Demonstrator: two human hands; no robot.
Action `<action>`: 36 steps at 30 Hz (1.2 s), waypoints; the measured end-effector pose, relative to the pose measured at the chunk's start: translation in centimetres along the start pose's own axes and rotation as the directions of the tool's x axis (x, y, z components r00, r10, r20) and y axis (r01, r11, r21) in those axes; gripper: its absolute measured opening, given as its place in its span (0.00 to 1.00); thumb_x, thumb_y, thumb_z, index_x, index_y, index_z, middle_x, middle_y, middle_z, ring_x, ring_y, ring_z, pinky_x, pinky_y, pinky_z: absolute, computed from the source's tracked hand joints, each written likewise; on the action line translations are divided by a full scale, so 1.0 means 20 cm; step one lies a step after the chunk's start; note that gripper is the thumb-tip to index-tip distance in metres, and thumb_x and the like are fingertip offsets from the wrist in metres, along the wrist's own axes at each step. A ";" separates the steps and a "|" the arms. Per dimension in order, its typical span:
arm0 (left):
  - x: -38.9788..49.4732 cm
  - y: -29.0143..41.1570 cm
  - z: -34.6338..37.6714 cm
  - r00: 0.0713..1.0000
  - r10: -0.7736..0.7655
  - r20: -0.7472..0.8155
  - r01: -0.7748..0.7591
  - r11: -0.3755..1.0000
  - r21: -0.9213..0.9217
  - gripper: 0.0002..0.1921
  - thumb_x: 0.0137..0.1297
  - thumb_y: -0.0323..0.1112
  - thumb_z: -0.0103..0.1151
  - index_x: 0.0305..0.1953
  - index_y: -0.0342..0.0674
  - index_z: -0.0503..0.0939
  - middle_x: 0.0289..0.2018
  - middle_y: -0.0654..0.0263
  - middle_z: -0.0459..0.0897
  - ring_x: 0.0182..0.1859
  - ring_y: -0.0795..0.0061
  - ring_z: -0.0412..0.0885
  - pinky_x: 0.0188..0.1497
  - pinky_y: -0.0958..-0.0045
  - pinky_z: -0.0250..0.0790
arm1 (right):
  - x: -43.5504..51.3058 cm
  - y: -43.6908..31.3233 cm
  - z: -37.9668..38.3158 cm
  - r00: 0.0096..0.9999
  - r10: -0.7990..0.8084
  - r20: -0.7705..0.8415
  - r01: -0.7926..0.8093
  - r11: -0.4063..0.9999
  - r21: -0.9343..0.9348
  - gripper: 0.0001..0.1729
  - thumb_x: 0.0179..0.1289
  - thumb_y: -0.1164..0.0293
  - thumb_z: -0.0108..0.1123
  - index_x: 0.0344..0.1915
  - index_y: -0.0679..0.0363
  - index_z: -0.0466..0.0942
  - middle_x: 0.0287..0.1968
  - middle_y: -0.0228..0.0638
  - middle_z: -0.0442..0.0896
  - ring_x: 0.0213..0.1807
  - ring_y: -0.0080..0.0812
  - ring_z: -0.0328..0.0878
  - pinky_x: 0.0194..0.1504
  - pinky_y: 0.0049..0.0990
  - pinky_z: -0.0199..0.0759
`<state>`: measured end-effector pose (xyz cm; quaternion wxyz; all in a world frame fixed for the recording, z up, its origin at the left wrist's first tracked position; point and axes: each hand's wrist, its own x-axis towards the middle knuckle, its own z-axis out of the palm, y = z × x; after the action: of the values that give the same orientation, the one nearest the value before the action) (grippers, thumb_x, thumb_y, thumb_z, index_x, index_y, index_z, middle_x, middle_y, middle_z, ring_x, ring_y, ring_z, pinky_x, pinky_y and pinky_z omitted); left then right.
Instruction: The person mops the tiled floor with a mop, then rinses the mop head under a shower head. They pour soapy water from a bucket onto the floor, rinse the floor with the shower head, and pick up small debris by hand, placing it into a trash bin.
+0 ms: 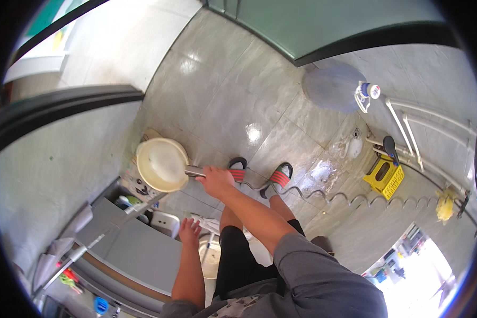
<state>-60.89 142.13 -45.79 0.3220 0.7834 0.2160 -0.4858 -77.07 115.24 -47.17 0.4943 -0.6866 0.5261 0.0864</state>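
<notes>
Stretched out over the tiled floor, my right hand [216, 182] is closed around a grey handheld sprayer [194, 171] joined to a coiled hose [314, 194]. The sprayer's head end points at a cream plastic basin [180, 149], which has whitish, foamy-looking contents. The basin stands on a patterned mat [141, 187] by the wall. My left hand [190, 231] is raised with its fingers apart and nothing in it, beside a white rectangular tub [165, 223]. Whether water leaves the sprayer cannot be told.
A grey cabinet [131, 246] lies at the left, with a metal rail along it. A large water jug [334, 86] stands near the far wall, close to white pipes [413, 139]. A yellow plastic crate [383, 175] is at the right. The wet floor shines near the drain.
</notes>
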 end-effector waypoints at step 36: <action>-3.00 1.68 3.03 -0.478 0.578 0.662 -0.580 -0.773 0.257 0.21 0.65 0.49 0.72 0.32 0.34 0.78 0.24 0.69 0.75 0.31 0.76 0.72 0.36 0.71 0.65 | -1.23 1.56 -0.69 0.934 0.331 -0.135 -0.303 0.933 0.195 0.29 0.73 0.44 0.56 0.54 0.59 0.79 0.55 0.42 0.84 0.60 0.44 0.82 0.59 0.42 0.76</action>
<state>-102.81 73.72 -1.23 0.2252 0.5726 -0.7878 0.0292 -118.40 121.64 -42.97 0.4854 -0.5522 0.6750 0.0623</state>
